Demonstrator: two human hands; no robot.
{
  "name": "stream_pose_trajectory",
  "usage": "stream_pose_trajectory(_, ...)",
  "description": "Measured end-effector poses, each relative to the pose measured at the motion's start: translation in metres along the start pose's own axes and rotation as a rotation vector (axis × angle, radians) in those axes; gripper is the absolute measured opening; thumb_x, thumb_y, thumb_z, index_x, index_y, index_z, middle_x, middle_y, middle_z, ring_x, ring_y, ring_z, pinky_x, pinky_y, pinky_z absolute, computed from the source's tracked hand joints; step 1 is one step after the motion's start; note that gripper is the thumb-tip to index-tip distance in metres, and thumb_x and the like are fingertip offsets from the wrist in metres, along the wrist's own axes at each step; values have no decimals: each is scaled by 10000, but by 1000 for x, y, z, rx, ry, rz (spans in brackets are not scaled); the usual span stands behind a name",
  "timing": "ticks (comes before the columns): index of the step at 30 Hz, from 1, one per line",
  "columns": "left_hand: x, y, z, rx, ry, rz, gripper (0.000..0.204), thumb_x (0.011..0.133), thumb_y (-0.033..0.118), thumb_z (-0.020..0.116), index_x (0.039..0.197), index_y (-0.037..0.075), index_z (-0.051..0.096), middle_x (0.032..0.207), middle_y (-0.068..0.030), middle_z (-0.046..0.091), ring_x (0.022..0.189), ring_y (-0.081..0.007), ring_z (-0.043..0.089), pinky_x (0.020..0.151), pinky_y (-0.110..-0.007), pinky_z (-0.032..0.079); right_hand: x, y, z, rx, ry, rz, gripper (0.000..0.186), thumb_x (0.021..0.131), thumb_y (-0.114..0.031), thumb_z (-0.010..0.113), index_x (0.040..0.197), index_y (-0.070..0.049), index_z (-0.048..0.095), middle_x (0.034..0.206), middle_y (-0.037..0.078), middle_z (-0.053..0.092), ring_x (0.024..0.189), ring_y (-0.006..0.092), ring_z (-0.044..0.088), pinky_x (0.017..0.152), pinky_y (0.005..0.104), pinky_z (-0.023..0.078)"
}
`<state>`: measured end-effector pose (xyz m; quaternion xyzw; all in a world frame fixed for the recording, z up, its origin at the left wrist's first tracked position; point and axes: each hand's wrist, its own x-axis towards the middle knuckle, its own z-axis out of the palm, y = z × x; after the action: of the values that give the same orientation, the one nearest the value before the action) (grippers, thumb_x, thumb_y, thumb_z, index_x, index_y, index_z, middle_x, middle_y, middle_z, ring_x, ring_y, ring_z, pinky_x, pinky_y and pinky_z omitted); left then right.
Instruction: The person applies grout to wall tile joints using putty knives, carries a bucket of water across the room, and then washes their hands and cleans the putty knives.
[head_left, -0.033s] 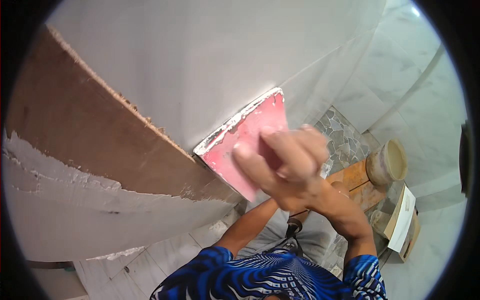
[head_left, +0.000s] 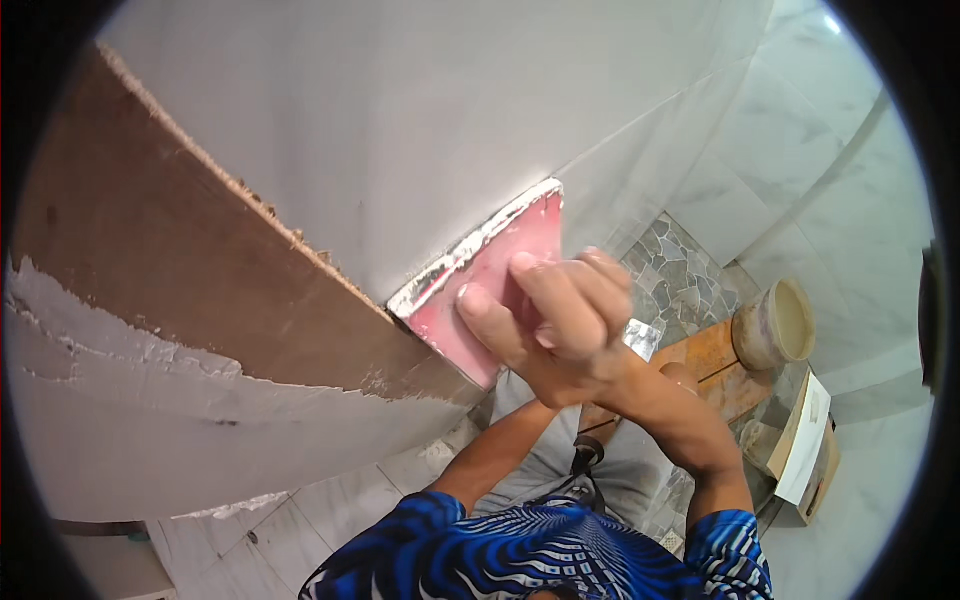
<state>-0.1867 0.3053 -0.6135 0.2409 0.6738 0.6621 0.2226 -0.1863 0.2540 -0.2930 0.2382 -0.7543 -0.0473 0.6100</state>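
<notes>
A short-sleeved shirt [head_left: 560, 545] swirled in blue, black and white, with grey bottoms [head_left: 640, 470].

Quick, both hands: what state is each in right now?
Left hand: hidden from view, so cannot be told.
Right hand: closed, holding the pink, flat, plastic-looking spreader.

A circular fisheye view is taken from the wearer's head, facing steeply down, close above the right hand [head_left: 570, 320]; the blue-patterned shirt [head_left: 560, 545] is framed at six o'clock, the pale wall [head_left: 430, 90] at twelve.
</notes>
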Motion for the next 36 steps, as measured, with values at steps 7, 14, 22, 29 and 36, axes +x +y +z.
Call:
stream_pose_trajectory(7,2,1,1,-2,-5,18,369,883,149,458,1180,-45,561,1059,-221,634,988,-321,587,863,-386,456,16,-5,-41,-11,-180,31,459,697,-154,709,1155,-172,682,1113,29,525,942,183,474,765,343,439)
stream_pose_trajectory(14,0,6,18,12,-73,26,380,875,145,460,1189,-47,555,1062,-246,627,1003,-354,589,868,-397,456,24,-7,-31,-28,-157,30,479,691,-198,640,1169,-174,677,1059,35,517,923,186,482,720,349,444)
stream_pose_trajectory(22,15,12,27,33,-109,82,394,865,140,463,1199,-50,547,1066,-275,618,1020,-391,592,872,-410,456,17,49,-49,-9,-217,182,432,717,-37,705,1138,14,623,967,124,546,827,253,547,696,361,466)
stream_pose_trajectory(29,26,-1,37,33,-123,89,401,863,141,462,1207,-49,544,1060,-280,617,1015,-398,595,871,-412,458,12,53,-29,76,-174,619,339,755,65,605,1090,70,552,990,188,564,748,283,579,609,326,466)
stream_pose_trajectory(36,-3,-12,29,59,-146,-65,406,867,147,458,1214,-47,542,1043,-265,621,988,-380,602,863,-408,462,16,2,-34,344,-108,334,514,575,-80,673,1055,97,625,993,200,584,783,306,583,648,362,500)
